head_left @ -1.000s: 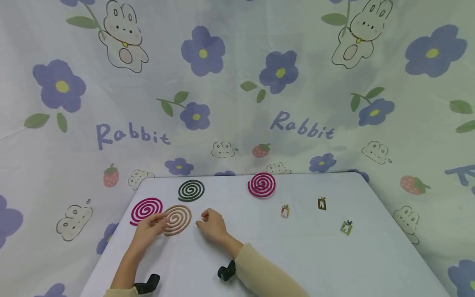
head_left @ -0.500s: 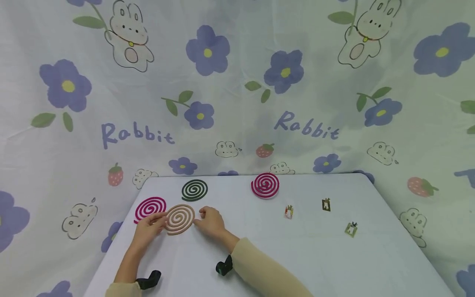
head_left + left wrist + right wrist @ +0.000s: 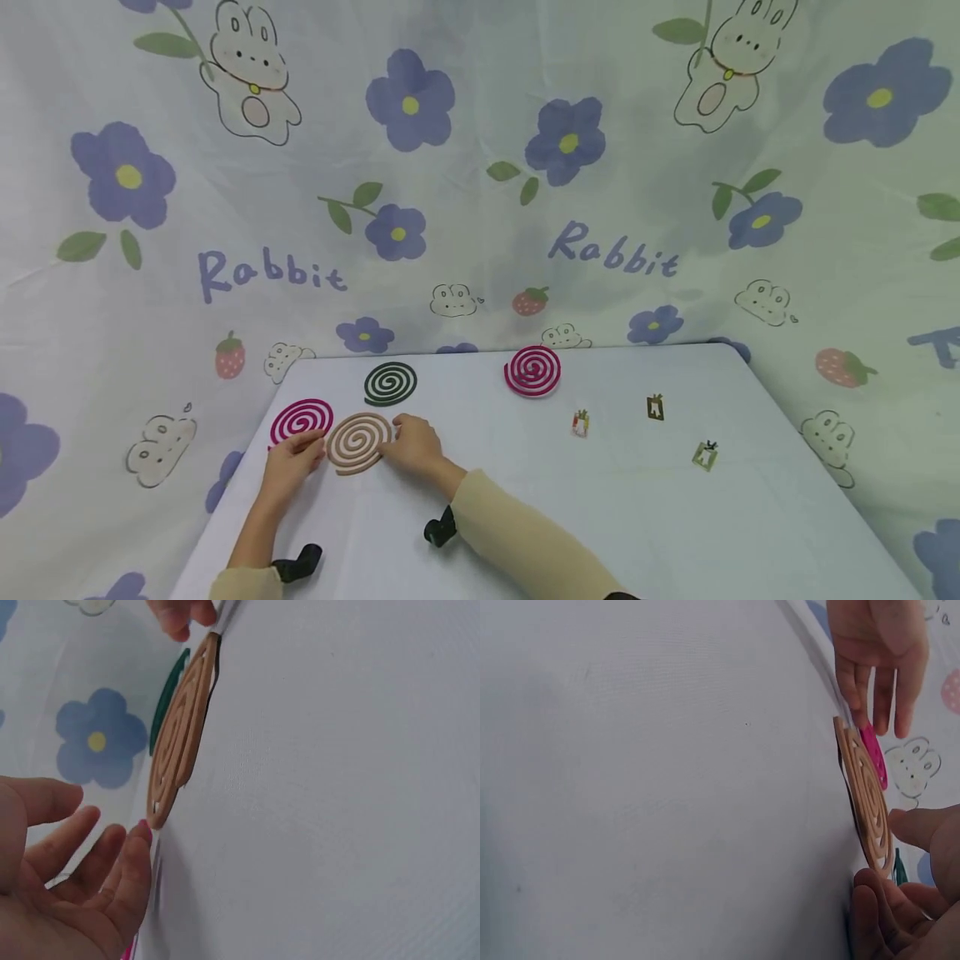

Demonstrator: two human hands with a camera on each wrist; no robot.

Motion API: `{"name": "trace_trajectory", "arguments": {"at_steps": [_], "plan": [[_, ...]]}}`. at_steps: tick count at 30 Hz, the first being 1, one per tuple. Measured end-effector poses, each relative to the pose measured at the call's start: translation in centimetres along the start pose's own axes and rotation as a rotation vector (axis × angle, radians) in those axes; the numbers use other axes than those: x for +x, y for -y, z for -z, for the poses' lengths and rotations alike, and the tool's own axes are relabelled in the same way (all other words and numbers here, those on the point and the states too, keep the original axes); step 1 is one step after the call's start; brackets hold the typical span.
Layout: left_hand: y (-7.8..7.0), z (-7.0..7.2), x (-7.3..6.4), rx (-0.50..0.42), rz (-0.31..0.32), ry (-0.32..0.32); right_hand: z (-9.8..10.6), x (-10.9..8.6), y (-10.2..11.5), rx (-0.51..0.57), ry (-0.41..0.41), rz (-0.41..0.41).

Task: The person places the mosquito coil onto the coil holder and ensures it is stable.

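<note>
See tan coil [image 3: 358, 442] at left of table [image 3: 600, 517], nearer than green coil [image 3: 390, 384] | hold nothing with left hand [image 3: 291, 468], relaxed | touch coil's right edge with right hand [image 3: 414, 448], cannot tell if pinched | may bend or break if lifted by one edge

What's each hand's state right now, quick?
Left hand: open, holding nothing.
Right hand: at the edge of the tan spiral; whether it's gripping or open can't be told.
</note>
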State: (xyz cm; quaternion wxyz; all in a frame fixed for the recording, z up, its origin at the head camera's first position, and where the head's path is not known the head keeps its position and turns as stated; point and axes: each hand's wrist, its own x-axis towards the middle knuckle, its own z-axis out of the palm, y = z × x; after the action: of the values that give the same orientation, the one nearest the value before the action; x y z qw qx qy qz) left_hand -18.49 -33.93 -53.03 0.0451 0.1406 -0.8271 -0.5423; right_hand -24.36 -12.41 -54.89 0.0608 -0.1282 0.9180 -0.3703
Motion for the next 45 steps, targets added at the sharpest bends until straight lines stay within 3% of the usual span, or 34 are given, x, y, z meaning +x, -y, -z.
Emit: {"name": "trace_trajectory", "arguments": {"at_steps": [14,27,45], "plan": [[0.2,-1.1,0.6,0.155,-0.029,0.07,0.9,0.7,0.2,-0.055,0.037,-0.009],[0.1,-1.0,1.5,0.264,-0.019,0.053,0.9,0.8,0.8,-0.073,0.017,-0.008],[1.0,-1.0,1.0,0.101,0.024,0.003,0.3,0.7,0.0,0.031,-0.006,-0.007]]}}
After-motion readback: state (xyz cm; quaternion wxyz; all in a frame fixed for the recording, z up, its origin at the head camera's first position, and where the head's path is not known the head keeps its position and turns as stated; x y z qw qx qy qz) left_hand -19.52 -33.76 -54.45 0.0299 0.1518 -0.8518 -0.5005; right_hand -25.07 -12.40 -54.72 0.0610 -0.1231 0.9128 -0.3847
